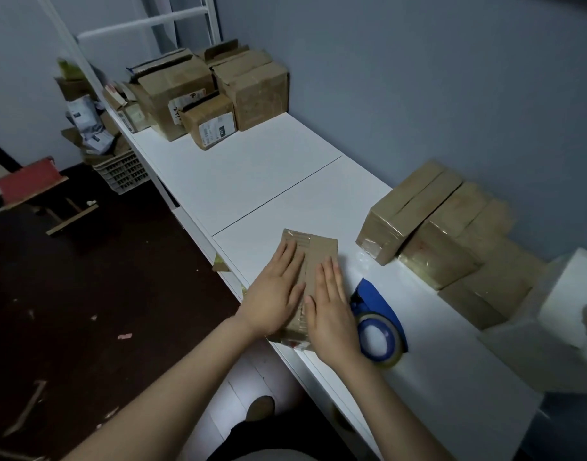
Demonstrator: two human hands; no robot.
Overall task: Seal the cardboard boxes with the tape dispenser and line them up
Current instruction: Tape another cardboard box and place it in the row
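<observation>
Our left grip (275, 294) and right grip (332, 314) both lie flat and wide on top of a small cardboard box (318, 247). The fingers are straight and curl round nothing. They press down side by side, with a narrow strip of the lid showing between them. The box sits at the near edge of the white tabletop (285, 181), and a glossy band of tape already shows across its far end.

We judge this step to be pressing the lid shut, or rubbing its tape down. To do it well, we should keep the palms flat on either side of the seam so the flaps meet level. We should stroke from the middle toward the ends to push out air. Our weight should go straight down, since the box lies close to the edge and could slide off.

The blue tape dispenser (373, 294) lies on its side just beside the right grip, within easy reach.

By count, there are two grips, one box beneath them and one dispenser. The row of taped boxes (408, 207) along the wall to our right holds at least three, and the ones further along blur together. The pile of boxes (172, 84) at the far end holds at least five.
</observation>
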